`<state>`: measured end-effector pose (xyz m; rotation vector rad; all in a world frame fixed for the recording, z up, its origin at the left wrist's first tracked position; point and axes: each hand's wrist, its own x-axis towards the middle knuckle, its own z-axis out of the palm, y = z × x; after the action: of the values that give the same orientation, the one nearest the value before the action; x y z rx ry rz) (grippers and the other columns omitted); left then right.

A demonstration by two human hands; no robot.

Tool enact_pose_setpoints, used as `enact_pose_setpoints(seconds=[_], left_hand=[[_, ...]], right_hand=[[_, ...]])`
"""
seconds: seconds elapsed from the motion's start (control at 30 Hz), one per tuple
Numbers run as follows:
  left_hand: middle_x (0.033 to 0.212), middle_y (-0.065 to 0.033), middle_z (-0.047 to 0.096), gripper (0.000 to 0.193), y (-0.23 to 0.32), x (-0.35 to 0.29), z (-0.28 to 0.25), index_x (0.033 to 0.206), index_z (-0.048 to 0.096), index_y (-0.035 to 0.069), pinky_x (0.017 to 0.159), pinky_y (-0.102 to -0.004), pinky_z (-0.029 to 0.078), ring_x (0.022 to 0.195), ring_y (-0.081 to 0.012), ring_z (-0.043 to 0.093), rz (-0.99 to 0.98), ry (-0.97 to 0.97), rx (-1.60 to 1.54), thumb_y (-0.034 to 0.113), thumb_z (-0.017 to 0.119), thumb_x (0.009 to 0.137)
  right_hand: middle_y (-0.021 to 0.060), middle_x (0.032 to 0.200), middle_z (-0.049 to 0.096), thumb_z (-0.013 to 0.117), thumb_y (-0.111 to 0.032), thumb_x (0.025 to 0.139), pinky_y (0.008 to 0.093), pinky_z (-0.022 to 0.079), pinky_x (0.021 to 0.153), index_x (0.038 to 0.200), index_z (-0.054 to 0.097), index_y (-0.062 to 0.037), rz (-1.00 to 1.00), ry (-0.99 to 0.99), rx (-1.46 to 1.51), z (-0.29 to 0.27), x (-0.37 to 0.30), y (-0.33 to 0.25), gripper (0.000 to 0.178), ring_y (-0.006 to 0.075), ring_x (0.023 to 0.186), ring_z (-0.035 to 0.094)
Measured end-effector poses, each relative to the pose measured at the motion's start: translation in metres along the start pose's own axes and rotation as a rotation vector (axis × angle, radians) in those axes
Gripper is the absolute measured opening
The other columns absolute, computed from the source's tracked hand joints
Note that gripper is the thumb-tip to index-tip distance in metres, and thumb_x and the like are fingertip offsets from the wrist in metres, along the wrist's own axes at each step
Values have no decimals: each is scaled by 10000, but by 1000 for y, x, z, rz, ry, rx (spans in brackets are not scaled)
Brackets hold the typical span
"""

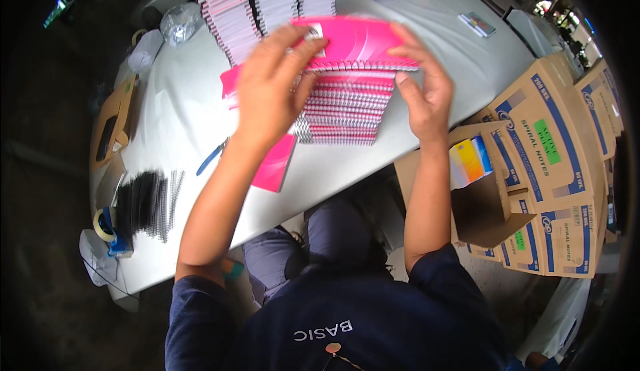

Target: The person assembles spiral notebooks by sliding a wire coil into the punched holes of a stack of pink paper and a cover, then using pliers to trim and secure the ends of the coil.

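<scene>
A bright pink spiral notebook (360,38) lies across the top of a stack of spiral notebooks (347,108), its coil edge toward me. My left hand (273,81) is closed on its left end, fingers on the cover by a small white label and thumb near the coil. At the right end, the thumb and fingers of my right hand (427,88) grip the notebook's edge. Left of the stack, another pink notebook or cover (275,164) lies flat, partly behind my left forearm. A blue, pen-like tool (212,158) rests beside that forearm.
Tall stacks of spiral notebooks (267,1) stand at the back of the white table (333,181). Black plastic coils (147,201) and a tape dispenser (110,231) sit at left. An open carton (490,211) and several closed cardboard boxes (543,131) stand at right.
</scene>
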<state>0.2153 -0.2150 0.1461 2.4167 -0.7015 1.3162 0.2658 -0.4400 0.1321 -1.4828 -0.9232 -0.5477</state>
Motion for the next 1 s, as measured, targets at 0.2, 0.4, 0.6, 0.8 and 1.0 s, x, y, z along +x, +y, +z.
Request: enact_pose_setpoints(seconds=[0.2, 0.4, 0.6, 0.8, 1.0], left_hand=[[1171, -203, 572, 458, -9, -44, 61, 1148, 559, -20, 941, -376, 423, 1118, -302, 543, -464, 205, -325, 278, 684, 824], [688, -36, 580, 342, 6, -34, 87, 757, 586, -4, 620, -244, 419, 651, -89, 490, -939, 534, -605, 282, 556, 942], [632, -22, 531, 405, 0, -28, 88, 712, 559, 9, 579, -244, 392, 606, -78, 440, -958, 616, -564, 331, 526, 954], [627, -40, 544, 400, -1, -28, 86, 761, 577, -11, 575, -254, 404, 598, -95, 460, -961, 574, -484, 342, 536, 946], [599, -25, 521, 401, 8, -29, 89, 724, 558, 0, 530, -261, 384, 569, -84, 439, -908, 591, -465, 331, 533, 949]], right_hand=[[222, 1370, 424, 563, -200, 899, 384, 289, 1071, 1321, 403, 49, 295, 427, 178, 32, -41, 43, 515, 298, 1321, 350], [168, 1135, 554, 677, -169, 833, 398, 436, 883, 1198, 543, -9, 151, 608, -384, 69, -45, 45, 420, 293, 1018, 564], [86, 925, 550, 758, -99, 746, 309, 475, 732, 1035, 641, -43, 121, 685, -331, 71, -39, 43, 317, 202, 835, 568], [74, 924, 561, 754, -88, 749, 298, 478, 703, 883, 673, -27, 86, 686, -368, 64, -41, 53, 168, 194, 824, 572], [86, 916, 571, 741, -92, 766, 315, 481, 717, 827, 657, -4, 59, 733, -366, 67, -39, 55, 136, 207, 819, 577]])
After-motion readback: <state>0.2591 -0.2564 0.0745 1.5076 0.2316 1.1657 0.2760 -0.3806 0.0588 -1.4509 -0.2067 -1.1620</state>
